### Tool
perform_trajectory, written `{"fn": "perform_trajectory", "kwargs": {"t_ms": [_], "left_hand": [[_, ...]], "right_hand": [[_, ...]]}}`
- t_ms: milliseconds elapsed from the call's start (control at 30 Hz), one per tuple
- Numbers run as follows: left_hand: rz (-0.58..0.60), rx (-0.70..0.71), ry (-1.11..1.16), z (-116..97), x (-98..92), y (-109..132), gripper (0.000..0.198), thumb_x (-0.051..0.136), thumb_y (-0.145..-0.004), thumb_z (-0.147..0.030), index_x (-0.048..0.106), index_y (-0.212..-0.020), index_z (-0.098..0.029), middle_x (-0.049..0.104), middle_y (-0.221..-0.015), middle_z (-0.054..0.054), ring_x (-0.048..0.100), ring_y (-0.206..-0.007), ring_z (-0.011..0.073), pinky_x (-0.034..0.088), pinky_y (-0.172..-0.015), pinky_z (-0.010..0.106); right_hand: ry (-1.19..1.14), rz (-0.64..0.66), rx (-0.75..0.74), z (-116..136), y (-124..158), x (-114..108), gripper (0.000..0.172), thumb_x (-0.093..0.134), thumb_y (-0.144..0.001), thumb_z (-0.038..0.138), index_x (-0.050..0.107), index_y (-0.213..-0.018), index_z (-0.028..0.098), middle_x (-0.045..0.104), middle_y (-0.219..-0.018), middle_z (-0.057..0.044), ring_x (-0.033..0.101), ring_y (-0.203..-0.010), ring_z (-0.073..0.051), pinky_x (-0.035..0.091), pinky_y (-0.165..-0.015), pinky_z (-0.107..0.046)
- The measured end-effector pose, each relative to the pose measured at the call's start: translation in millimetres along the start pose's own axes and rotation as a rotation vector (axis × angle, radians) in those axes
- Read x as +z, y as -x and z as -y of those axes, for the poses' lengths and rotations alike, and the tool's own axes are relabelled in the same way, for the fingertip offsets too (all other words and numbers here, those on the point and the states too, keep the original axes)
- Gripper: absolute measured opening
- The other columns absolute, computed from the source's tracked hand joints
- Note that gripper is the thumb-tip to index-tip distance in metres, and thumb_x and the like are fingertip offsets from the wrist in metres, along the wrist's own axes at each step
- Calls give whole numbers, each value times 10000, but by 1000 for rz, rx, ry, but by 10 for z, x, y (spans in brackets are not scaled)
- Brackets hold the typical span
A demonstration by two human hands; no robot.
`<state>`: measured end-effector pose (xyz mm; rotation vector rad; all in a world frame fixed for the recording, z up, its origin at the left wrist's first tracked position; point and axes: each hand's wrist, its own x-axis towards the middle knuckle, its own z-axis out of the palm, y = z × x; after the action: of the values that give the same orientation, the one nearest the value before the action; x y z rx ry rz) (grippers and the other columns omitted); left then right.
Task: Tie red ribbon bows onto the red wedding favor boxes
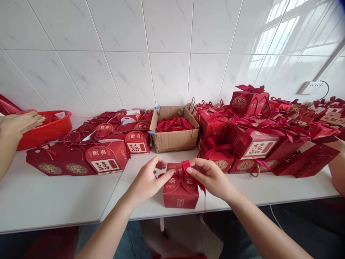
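Note:
A red gift box (180, 198) with gold print sits at the front edge of the white table, between my two hands. My left hand (147, 180) is at its left side, the thumb pressed on the folded top and the other fingers curled beside it. A dark red ribbon (185, 166) runs over the top of the box. It is pinched between thumb and forefinger of my right hand (211, 176), and one end hangs down the box's right side. The fingertips of my left hand are partly hidden.
Behind stands an open cardboard box (175, 141) of red ribbons (175, 124). Gift boxes (109, 158) line the left; ribboned boxes (260, 144) pile up at right. Another person's gloved hand (23, 121) is over a red basin (44, 135). An arm (336, 165) shows far right.

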<state>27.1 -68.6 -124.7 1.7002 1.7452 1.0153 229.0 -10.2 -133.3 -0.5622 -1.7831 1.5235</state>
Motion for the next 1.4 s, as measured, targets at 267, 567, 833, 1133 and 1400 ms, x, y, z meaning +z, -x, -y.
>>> {"fn": "perform_trajectory", "kwargs": {"t_ms": [267, 567, 833, 1133, 1400], "left_hand": [[226, -101, 247, 108, 33, 8, 414, 538, -840, -549, 481, -667, -177, 487, -656, -25, 486, -638, 138, 385, -621, 249], [159, -55, 212, 76, 24, 0, 420, 553, -838, -520, 417, -627, -184, 417, -607, -45, 428, -592, 119, 350, -584, 227], [103, -88, 203, 51, -5, -5, 443, 568, -824, -508, 350, -603, -193, 342, -558, -68, 347, -524, 97, 286, -512, 207], [97, 151, -49, -166, -367, -11, 201, 688, -766, -361, 592, -692, -200, 598, -706, -13, 568, -689, 140, 457, -636, 227], [266, 435, -126, -643, -413, -182, 200, 514, -859, -212, 710, -863, -254, 707, -912, 24, 646, -878, 187, 519, -756, 258]], "right_hand": [[72, 28, 6, -80, 7, -31, 267, 548, -912, 417, 588, -829, 167, 650, -804, -40, 584, -771, -148, 465, -741, -271], [275, 27, -38, 24, 24, -17, 226, 437, -975, 345, 554, -861, 187, 666, -855, -40, 596, -794, -150, 451, -748, -265], [329, 84, -75, 90, 3, -2, 229, 366, -996, 293, 537, -887, 188, 681, -916, -51, 609, -838, -149, 453, -782, -276], [359, -115, 88, 24, -64, 153, 147, 508, -878, 258, 590, -779, 187, 682, -699, -31, 620, -624, -154, 445, -595, -247], [449, -49, -40, 87, -42, 159, 146, 511, -810, 169, 655, -787, 180, 609, -638, 15, 485, -559, -112, 347, -528, -222]]}}
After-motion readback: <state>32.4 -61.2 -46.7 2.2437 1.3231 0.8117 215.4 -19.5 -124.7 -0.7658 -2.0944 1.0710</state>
